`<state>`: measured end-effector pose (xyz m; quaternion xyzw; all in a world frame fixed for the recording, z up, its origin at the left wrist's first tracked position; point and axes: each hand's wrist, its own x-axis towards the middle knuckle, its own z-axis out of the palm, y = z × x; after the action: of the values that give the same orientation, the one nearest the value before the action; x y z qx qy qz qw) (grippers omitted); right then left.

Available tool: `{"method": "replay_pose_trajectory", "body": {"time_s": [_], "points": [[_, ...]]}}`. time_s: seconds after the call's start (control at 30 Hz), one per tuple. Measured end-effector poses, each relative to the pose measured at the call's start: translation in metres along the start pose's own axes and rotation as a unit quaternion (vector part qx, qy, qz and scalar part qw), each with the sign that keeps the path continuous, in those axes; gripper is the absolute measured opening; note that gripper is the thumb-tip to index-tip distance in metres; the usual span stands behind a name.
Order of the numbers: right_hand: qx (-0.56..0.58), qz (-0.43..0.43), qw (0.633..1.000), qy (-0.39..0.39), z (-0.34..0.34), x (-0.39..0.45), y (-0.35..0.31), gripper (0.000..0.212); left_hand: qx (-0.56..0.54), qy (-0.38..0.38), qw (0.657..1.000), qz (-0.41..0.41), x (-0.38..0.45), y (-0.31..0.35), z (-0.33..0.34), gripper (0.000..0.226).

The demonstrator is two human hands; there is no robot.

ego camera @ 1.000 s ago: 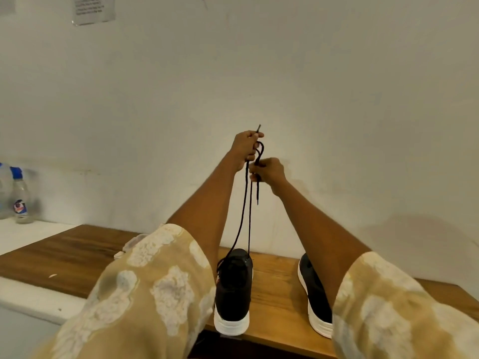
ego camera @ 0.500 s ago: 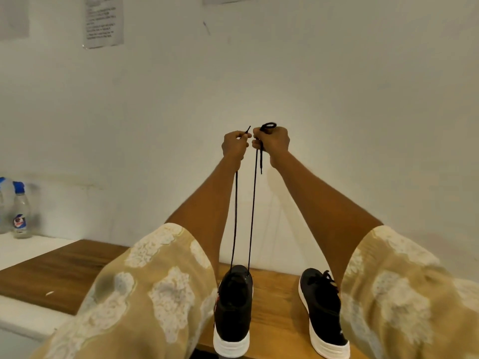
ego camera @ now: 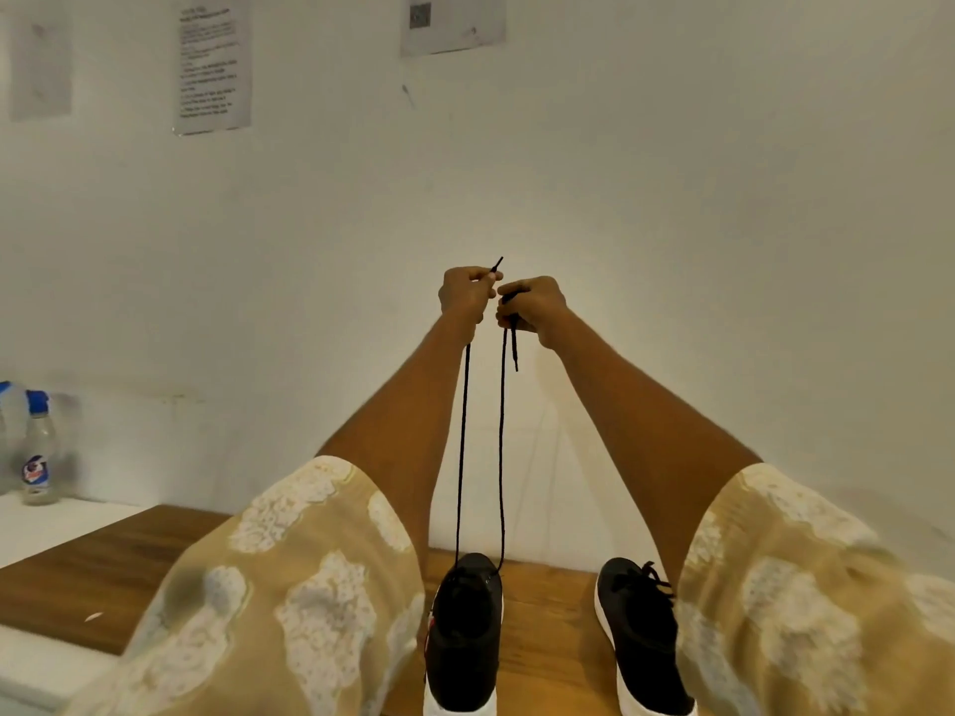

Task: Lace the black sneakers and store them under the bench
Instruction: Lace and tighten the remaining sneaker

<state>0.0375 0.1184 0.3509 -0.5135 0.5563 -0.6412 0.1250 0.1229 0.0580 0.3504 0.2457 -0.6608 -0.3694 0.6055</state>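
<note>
Obstacles, centre: two taut strands of black lace (ego camera: 501, 447) rise side by side from the left sneaker (ego camera: 465, 633) on the wooden bench (ego camera: 103, 576) to the left hand (ego camera: 465, 297) and right hand (ego camera: 532, 307), each pinching one strand, knuckles almost touching, leaving only a narrow slot between the strands. Obstacles, sides: the right sneaker (ego camera: 641, 638) stands near the left one with a strip of bare wood between them; both forearms and patterned sleeves (ego camera: 289, 586) flank that strip. Free room: open bench top at far left, bounded by a bottle (ego camera: 39, 457) on the white ledge (ego camera: 46, 524) and by the wall (ego camera: 672, 250) close behind.
</note>
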Motion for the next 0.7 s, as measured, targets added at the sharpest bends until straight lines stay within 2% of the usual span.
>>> {"method": "replay_pose_trajectory", "body": {"time_s": [0.13,0.23,0.37,0.5,0.6,0.7], "points": [[-0.021,0.000,1.000,-0.023,-0.007,0.001,-0.012,0.030,0.017,-0.023,1.000,0.006,0.001,0.015,-0.002,0.020],[-0.031,-0.010,0.999,-0.038,-0.014,-0.002,-0.028,0.024,0.001,-0.011,1.000,-0.010,0.002,0.020,-0.001,0.020],[-0.014,-0.068,0.998,0.010,-0.028,0.002,-0.048,0.030,-0.018,0.007,1.000,0.005,0.006,0.041,-0.002,0.020],[0.001,-0.103,0.991,0.082,-0.035,0.004,-0.053,0.017,-0.037,-0.002,0.999,0.031,0.007,0.067,-0.001,0.020],[-0.053,-0.107,0.986,0.113,-0.033,0.007,-0.056,0.024,-0.045,0.001,0.998,0.038,0.008,0.078,0.002,0.019],[-0.098,-0.126,0.982,0.104,-0.033,0.006,-0.069,0.029,-0.051,0.005,0.998,0.045,0.007,0.089,0.004,0.018]]}}
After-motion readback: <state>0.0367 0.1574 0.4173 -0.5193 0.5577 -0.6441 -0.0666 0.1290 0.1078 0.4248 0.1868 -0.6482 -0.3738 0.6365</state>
